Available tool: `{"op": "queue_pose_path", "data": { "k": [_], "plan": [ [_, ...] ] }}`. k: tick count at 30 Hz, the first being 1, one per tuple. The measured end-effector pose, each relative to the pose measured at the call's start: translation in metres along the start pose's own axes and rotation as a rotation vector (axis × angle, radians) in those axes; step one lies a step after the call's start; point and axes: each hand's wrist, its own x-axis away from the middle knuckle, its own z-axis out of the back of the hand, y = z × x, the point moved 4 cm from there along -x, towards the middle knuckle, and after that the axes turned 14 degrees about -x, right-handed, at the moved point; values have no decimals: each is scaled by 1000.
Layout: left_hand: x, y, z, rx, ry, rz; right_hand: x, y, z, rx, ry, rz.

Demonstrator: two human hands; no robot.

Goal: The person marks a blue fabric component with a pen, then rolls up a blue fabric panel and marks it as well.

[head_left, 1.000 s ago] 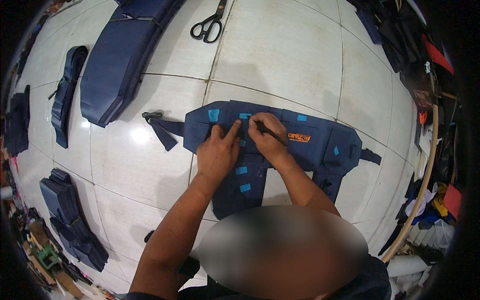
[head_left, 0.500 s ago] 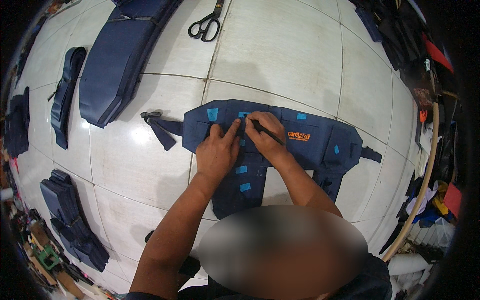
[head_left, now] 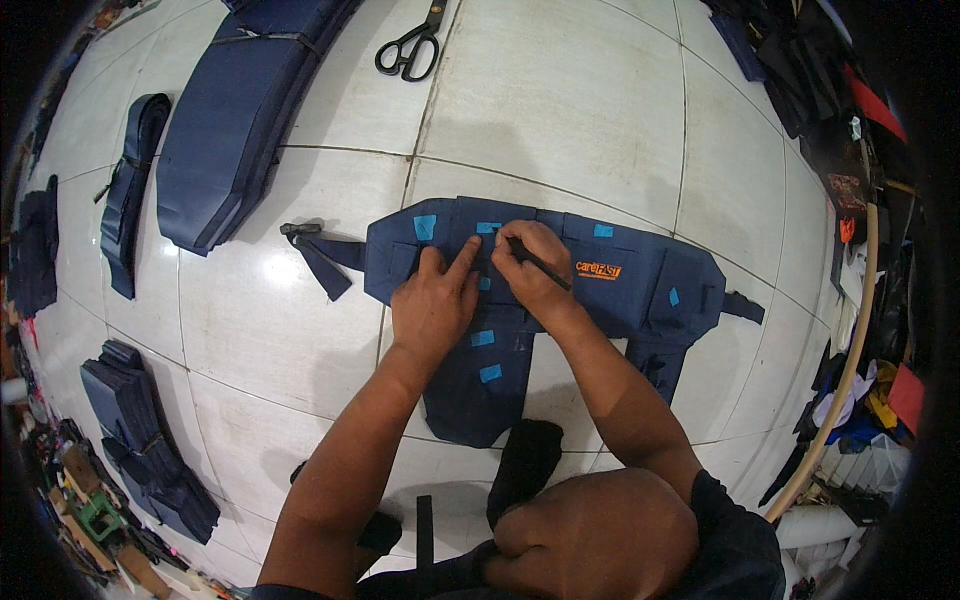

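Observation:
A dark blue fabric piece shaped like a tool belt (head_left: 640, 280) lies spread on the tiled floor, with pockets, an orange printed mark and several small light-blue tape pieces (head_left: 424, 228). My left hand (head_left: 437, 292) rests on its left half, index and middle fingers stretched out beside a tape piece (head_left: 488, 228) near the upper edge. A slim black pen-like tool (head_left: 545, 268) is pinched in my right hand (head_left: 535, 262); its tip is by that same tape piece, mostly hidden by my fingers. Straps stick out at both ends, the left one with a black buckle (head_left: 300, 230).
Black-handled scissors (head_left: 408, 55) lie beyond the fabric. To the left are a large stack of cut blue panels (head_left: 235, 130), a tied strap bundle (head_left: 135, 190) and another folded bundle (head_left: 150, 440). Assorted materials and a curved pale rod (head_left: 850, 370) line the right side. A dark-socked foot (head_left: 527, 465) is near the lower flap.
Both hands stay almost in place over the fabric. My right hand has shifted very slightly with the black tool, and a bit more of the tape by its tip shows.

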Motion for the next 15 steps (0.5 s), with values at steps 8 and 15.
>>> {"op": "queue_pose_path", "data": {
  "k": [8,15],
  "plan": [
    [-2,1,2,9,-76,44,0,-4,18,-136,150,-101],
    [6,-5,3,19,-60,104,4,-9,86,-211,358,-200]
  ]
}}
